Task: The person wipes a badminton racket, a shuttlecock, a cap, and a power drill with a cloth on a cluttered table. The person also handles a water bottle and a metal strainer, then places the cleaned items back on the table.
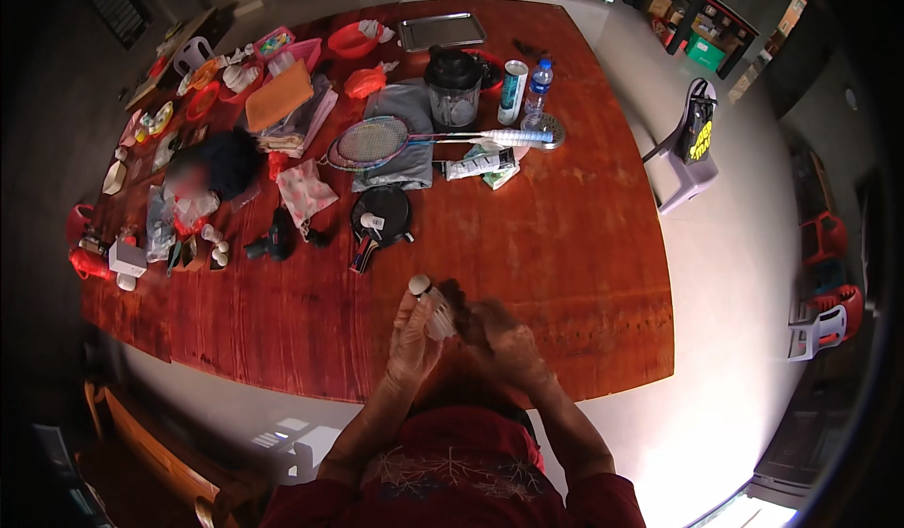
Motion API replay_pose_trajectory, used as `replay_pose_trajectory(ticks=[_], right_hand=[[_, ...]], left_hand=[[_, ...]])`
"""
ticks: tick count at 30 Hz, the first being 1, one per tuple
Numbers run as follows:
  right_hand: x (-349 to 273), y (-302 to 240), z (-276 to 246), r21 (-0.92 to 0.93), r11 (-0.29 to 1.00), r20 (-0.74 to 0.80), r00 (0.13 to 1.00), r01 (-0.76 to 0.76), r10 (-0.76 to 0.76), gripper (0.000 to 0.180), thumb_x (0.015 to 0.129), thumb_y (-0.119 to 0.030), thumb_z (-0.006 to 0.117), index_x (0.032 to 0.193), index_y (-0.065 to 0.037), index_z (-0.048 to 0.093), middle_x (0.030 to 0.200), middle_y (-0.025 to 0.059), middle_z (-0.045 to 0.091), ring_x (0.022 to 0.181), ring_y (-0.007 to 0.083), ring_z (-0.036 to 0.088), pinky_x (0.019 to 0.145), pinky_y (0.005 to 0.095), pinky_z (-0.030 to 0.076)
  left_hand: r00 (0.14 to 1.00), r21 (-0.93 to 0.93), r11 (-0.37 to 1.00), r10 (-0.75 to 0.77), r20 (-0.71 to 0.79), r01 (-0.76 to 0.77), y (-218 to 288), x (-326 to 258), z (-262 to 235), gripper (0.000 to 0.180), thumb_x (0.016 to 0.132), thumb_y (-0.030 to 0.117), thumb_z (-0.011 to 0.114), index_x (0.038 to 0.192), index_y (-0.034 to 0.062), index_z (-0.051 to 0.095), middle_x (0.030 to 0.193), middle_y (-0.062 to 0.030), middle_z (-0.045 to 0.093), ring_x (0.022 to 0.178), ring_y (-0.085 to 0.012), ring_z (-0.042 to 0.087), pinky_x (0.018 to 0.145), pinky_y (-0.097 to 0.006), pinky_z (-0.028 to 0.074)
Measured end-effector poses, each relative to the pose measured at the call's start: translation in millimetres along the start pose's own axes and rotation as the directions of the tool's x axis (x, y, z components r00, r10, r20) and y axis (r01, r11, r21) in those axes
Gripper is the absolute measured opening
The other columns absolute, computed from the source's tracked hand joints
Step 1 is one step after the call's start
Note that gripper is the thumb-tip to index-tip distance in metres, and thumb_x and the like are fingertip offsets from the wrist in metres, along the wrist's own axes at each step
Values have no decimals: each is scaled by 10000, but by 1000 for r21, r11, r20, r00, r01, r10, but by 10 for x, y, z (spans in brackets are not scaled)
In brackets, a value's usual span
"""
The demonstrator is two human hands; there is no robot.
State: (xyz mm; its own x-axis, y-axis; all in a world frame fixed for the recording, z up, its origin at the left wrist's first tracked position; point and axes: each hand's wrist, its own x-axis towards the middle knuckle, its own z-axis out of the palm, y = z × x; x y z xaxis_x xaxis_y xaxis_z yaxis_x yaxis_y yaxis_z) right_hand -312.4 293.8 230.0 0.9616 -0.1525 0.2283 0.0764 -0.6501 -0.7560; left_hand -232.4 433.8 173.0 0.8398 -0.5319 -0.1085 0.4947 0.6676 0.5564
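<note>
Left hand [412, 340] is up over the near edge of the wooden table [565, 246], fingers closed around a white shuttlecock [431, 307], cork end pointing up and away from the body. Grip is firm: thumb and fingers wrap the feather skirt. The shuttlecock is held in the air above the table, not resting on it.

Right hand [504, 340] sits just beside it, motion-blurred. Fingertips reach toward the skirt of the shuttlecock. Can't tell whether they pinch it or only touch; the fingers look loosely curled. Both forearms come in from the bottom, above a red garment.

Next row out, on the table: a black table-tennis paddle [381, 213] with a small white item on its face, a floral cloth pouch [306, 192] to its left, and a dark tool-like object [275, 238] near that.

Further: a badminton racket [377, 142] lies across a grey cloth [400, 128], its white-wrapped handle pointing right. A black-lidded blender jar [453, 90] stands behind it, a white and teal can [513, 90] and a clear water bottle [537, 90] to the right.

Far edge: a metal tray [441, 31] and a red bowl [353, 40]. The left side of the table is crowded with small clutter, too small to resolve.

Off the table, to the right: a grey plastic chair [683, 166] with a black and yellow bag on it.
</note>
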Motion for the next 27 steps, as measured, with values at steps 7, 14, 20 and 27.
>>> replay_pose_trajectory(ticks=[7,14,20,27], right_hand=[[47,414,32,531,788,-118,893,-312,434,161,911,-92,560,1043,-9,518,790,52,574,498,76,526,404,245,412],[173,505,562,246,966,-212,967,-85,139,275,823,-26,609,1091,-16,547,916,154,586,758,270,599,621,359,489],[-114,1056,437,224,935,147,958,-276,248,305,822,-109,633,1124,-89,596,972,178,584,848,356,595,698,434,484],[-406,1513,422,89,891,-10,894,-446,449,130,856,-101,613,969,-35,621,816,169,590,766,347,584,634,399,463]], left_hand=[[961,-46,993,-119,-249,111,-58,243,-40,333,919,423,526,1167,200,528,1142,-35,585,1024,-238,584,881,-488,475],[929,-8,992,-117,-350,122,-510,690,-77,243,958,369,478,1082,161,476,1061,-67,593,887,-195,602,745,-348,529],[861,400,902,71,-504,160,-926,1116,-867,288,904,326,589,1059,94,520,865,-21,590,772,-138,575,714,-313,498],[849,833,485,292,-442,267,-1266,2106,-1168,306,771,225,748,1013,72,640,930,-23,613,900,-109,564,786,-296,457]])
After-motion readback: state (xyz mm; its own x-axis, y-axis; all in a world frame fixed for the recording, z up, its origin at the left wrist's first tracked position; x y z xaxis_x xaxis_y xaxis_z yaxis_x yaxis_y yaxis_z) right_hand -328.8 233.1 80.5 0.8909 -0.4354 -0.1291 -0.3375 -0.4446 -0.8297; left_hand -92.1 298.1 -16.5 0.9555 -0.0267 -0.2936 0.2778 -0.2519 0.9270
